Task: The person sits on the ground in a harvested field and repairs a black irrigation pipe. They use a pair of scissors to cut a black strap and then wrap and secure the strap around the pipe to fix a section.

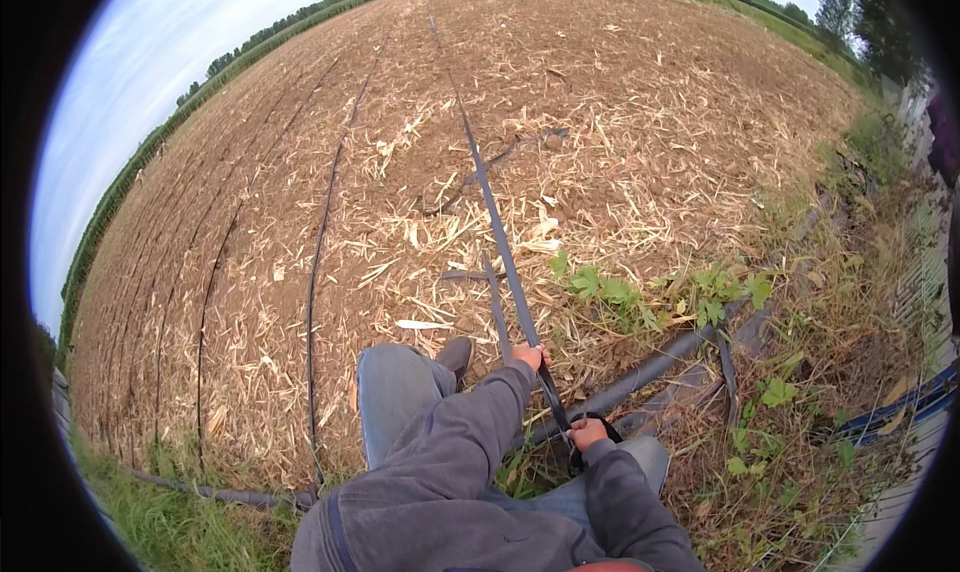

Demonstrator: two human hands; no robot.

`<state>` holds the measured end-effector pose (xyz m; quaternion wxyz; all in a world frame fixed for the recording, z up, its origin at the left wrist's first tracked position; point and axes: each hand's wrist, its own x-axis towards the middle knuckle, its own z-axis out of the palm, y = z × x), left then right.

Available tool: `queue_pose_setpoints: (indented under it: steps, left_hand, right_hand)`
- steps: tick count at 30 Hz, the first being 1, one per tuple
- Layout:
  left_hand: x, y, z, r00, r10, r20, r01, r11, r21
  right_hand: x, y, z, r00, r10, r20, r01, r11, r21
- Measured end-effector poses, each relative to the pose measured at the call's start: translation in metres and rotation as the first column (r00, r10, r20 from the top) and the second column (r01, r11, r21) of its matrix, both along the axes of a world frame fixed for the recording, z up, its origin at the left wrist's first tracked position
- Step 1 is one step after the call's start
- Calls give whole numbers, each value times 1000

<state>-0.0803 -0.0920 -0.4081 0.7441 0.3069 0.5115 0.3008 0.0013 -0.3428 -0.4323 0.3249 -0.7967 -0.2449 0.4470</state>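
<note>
A long flat black strip, like drip irrigation tape (pixel 497 230), runs from far out in the field toward me. My left hand (pixel 530 356) is closed around it in front of my knees. Closer to my body, my right hand (pixel 588 432) is closed at the strip's near part, beside a thick dark pipe (pixel 655 375). A black loop of the same look curls around the right hand. Its fingers are partly hidden, as is the place where strip and pipe come together. A shorter loose piece of black strip (pixel 497 307) lies just left of the held one.
Dry corn stalks and husks litter the brown soil (pixel 620 162). Several other black lines (pixel 322 232) run lengthwise on the left, toward another pipe (pixel 235 494) in the grass. Green leafy weeds (pixel 615 290) grow by the thick pipe. Blue tubing (pixel 900 404) lies at the right edge.
</note>
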Motion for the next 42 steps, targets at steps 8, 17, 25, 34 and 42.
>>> queue_pose_setpoints:
  steps: [8,17,25,34,42]
  left_hand:
    - [-38,177,98,853,169,-493,61,907,417]
    - [-161,212,611,536,740,407,-639,39,768]
    - [-113,207,746,898,-61,436,-427,116,897]
    - [-143,186,704,660,525,538,-675,99,731]
    - [-86,225,724,913,38,406,-407,24,913]
  right_hand:
    - [-15,3,2,979,-96,179,104,994,-38]
    - [-13,1,-10,995,88,-40,-86,995,53]
    - [-21,6,-20,991,87,-99,-80,994,73]
    - [-22,6,13,999,11,-51,-14,998,-61]
    - [-23,25,10,997,-30,-74,32,999,25]
